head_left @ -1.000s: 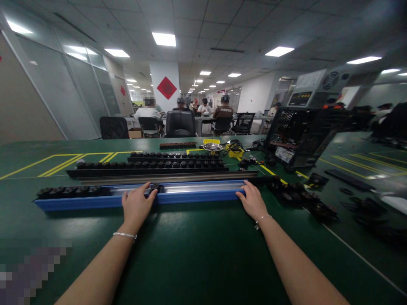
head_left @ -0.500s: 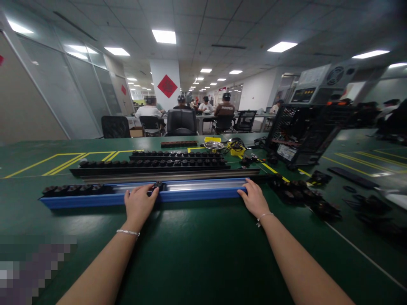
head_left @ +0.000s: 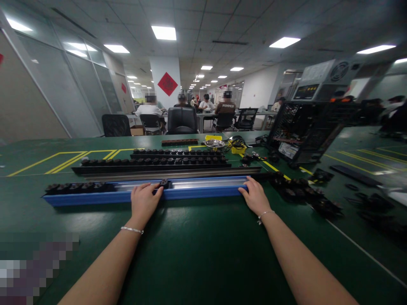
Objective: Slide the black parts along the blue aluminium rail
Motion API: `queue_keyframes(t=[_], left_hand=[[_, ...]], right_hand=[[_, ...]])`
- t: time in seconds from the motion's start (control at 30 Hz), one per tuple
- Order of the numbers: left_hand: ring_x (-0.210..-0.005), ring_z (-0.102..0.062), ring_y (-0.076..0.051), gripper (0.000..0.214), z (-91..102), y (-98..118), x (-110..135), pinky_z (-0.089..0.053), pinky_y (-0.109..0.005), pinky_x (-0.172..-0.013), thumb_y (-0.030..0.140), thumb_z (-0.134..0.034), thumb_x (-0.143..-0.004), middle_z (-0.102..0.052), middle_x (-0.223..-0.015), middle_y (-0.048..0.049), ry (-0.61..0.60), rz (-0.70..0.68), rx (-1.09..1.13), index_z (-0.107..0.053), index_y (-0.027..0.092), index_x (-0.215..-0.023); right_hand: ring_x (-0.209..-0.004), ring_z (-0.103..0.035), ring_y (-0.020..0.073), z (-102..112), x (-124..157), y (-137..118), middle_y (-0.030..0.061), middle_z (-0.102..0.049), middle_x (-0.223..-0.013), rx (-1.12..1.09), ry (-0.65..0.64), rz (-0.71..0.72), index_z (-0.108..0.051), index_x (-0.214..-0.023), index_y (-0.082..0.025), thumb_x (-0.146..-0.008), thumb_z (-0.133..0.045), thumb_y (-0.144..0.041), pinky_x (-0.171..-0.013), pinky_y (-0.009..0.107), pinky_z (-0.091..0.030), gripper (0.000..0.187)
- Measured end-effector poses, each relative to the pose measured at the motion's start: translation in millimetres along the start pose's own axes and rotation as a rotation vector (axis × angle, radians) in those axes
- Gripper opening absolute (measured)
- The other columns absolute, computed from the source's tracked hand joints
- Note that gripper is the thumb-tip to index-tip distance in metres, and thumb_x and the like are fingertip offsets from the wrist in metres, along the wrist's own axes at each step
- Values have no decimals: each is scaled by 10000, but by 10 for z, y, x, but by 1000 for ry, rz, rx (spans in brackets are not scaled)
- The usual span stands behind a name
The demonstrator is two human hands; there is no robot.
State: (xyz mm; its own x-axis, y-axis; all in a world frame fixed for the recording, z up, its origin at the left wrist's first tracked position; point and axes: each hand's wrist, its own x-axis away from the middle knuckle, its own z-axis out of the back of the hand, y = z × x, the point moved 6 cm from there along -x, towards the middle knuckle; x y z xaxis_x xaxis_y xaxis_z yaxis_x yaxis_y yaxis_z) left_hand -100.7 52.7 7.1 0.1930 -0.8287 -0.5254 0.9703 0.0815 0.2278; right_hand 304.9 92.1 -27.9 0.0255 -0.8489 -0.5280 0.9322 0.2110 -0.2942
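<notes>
A long blue rail [head_left: 197, 193] with a shiny channel lies across the green table [head_left: 197, 254]. My left hand [head_left: 144, 202] rests on its front wall near the middle, fingers curled over the edge. The thumb touches a single small black part [head_left: 164, 183] in the channel. My right hand [head_left: 255, 197] grips the rail's right end with fingers together. A row of black parts [head_left: 76, 187] fills the rail's left section.
Behind the blue rail lie a silver rail [head_left: 178, 172] and black rails full of black parts [head_left: 152, 162]. Loose black parts [head_left: 302, 192] are scattered to the right, near an open computer case [head_left: 302, 131]. A metal dish [head_left: 215, 143] stands further back. Seated people work at far tables.
Both hands stay on the blue rail. The whole view has shifted slightly to the right and up, and the single black part remains by my left thumb.
</notes>
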Motion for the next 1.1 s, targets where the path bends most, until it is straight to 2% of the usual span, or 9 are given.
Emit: queue_keyframes(t=[0.33,0.77,1.1], left_hand=[[-1082,-544,-266,332,-27,96,29,-358,-431,-966,402,-477,-837,-710,-992,-65,2,-92,56,-716,229,-990],[-1130,-516,-245,328,-111,105,27,-324,-429,-1000,418,-463,-843,-707,-1030,-36,-42,-176,80,-692,257,-1014],[-1181,-480,-239,352,-154,153,41,-315,-412,-1029,415,-467,-849,-696,-1067,-36,-72,-253,123,-672,225,-1063]], right_hand=[[-1236,-404,283,-10,0,11,153,-482,-1316,-17,-7,-10,-578,-931,-185,-861,-423,-436,-1034,477,-334,303],[-1227,-400,291,-6,3,-3,134,-473,-1319,-22,-17,-16,-572,-930,-191,-863,-412,-451,-1032,490,-324,313],[-1237,-394,291,-14,-5,-4,157,-471,-1315,-24,-21,-16,-582,-940,-170,-857,-430,-446,-1036,476,-320,326]])
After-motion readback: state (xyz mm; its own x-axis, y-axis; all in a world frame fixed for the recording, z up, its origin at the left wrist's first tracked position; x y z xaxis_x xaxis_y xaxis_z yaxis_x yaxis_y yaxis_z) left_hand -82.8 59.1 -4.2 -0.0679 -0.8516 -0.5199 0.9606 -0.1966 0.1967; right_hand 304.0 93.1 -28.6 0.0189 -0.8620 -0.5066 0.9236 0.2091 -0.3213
